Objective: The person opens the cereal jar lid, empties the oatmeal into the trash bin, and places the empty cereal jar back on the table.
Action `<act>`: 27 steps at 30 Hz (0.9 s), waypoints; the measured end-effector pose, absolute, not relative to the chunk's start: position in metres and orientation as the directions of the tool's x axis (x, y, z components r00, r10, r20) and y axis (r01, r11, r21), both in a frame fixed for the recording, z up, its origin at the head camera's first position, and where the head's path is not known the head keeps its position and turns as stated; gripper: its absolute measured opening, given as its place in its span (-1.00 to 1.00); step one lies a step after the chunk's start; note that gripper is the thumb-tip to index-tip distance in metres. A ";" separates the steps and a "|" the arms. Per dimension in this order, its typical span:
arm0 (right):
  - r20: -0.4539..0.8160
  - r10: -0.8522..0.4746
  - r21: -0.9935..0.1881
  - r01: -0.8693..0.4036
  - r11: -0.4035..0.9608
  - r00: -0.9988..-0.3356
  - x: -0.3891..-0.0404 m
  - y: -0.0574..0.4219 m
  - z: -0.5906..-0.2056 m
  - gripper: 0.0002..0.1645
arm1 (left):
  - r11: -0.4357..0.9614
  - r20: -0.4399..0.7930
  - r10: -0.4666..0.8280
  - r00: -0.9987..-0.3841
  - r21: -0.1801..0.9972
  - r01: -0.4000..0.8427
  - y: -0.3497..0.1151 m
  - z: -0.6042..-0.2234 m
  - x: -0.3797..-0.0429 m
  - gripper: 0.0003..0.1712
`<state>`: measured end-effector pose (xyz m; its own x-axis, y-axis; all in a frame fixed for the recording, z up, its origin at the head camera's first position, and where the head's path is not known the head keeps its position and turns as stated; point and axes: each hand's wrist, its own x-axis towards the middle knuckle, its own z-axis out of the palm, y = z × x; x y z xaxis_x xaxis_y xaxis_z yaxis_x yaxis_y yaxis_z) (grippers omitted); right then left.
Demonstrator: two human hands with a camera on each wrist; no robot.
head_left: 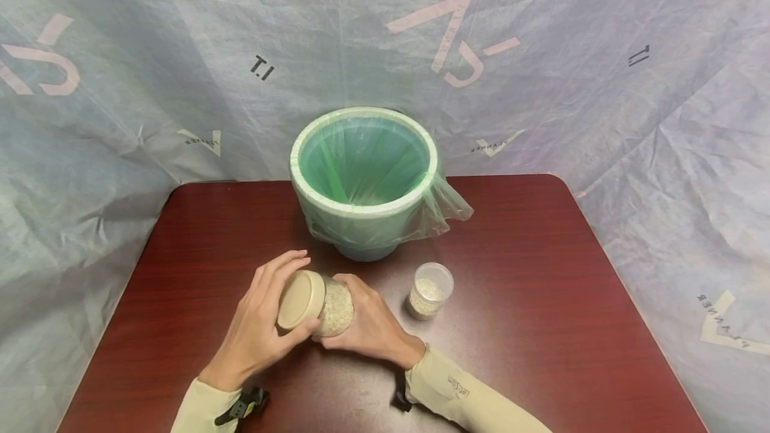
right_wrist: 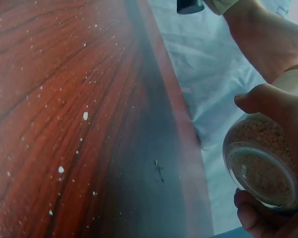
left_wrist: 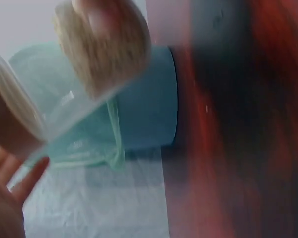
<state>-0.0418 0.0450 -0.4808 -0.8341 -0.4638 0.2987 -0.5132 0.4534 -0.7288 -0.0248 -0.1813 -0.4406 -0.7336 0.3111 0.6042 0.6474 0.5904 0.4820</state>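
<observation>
A clear jar (head_left: 337, 307) of pale flakes, topped by a beige lid (head_left: 301, 299), is held tilted above the table. My right hand (head_left: 373, 319) grips the jar's body; in the right wrist view its fingers wrap the jar (right_wrist: 263, 163) near the round base. My left hand (head_left: 259, 319) holds the lid between thumb and fingers. In the left wrist view, the flakes in the jar (left_wrist: 104, 49) sit toward its base, away from the lid (left_wrist: 12, 109). To the right of my hands stands a small clear cup (head_left: 430, 289), partly filled with similar flakes.
A bin (head_left: 363, 209) lined with a thin green bag stands at the table's back, the bag's loose end hanging right. Pale crumbs (right_wrist: 85, 116) dot the dark red table (head_left: 523, 299). Grey fabric (head_left: 337, 39) hangs behind and at both sides.
</observation>
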 end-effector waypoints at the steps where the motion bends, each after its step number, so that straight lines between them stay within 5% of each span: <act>1: 0.300 -0.467 -0.727 -0.516 0.452 -0.832 -0.041 0.045 -0.480 0.16 | 0.569 0.621 0.328 -0.712 0.472 0.673 -0.183 -0.440 -0.026 -0.04; 11: 0.301 -0.508 -0.730 -0.537 0.422 -0.807 -0.039 0.049 -0.476 0.17 | 0.489 0.702 0.421 -0.574 0.357 0.796 -0.187 -0.433 -0.031 -0.07; 27: 0.297 -0.507 -0.751 -0.525 0.400 -0.809 -0.038 0.047 -0.476 0.12 | 0.549 0.706 0.387 -0.594 0.341 0.763 -0.187 -0.441 -0.031 -0.14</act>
<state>-0.0382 0.0471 -0.4763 -0.8095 -0.5067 0.2966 -0.5254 0.3996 -0.7511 -0.0306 -0.1871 -0.4408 -0.5937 0.3870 0.7055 0.7631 0.5491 0.3410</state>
